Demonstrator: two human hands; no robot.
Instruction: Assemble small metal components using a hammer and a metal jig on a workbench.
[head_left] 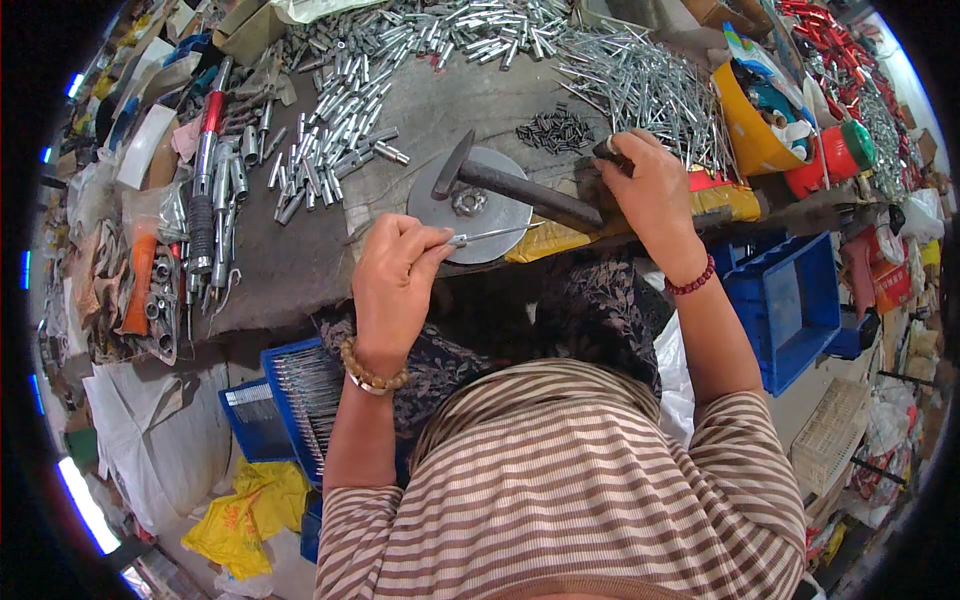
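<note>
My left hand [391,280] is closed, pinching one end of a thin pointed metal rod [500,233] between thumb and fingers. The rod points right across the near edge of a round grey metal disc [430,210]. A hammer [530,191] lies over that disc, its head on the far left side and its dark handle running to the right. My right hand [648,195] is closed just beyond the handle's end. Something dark shows at its fingertips, but I cannot make out what. Small black cylindrical pieces [555,130] lie in a pile left of those fingertips.
Thin metal rods [650,85] are heaped at the back right, and metal tubes [345,110] lie at the back left. Hand tools [204,170] crowd the left side. A yellow container [745,125] stands at the right. Blue crates [790,310] sit below the bench.
</note>
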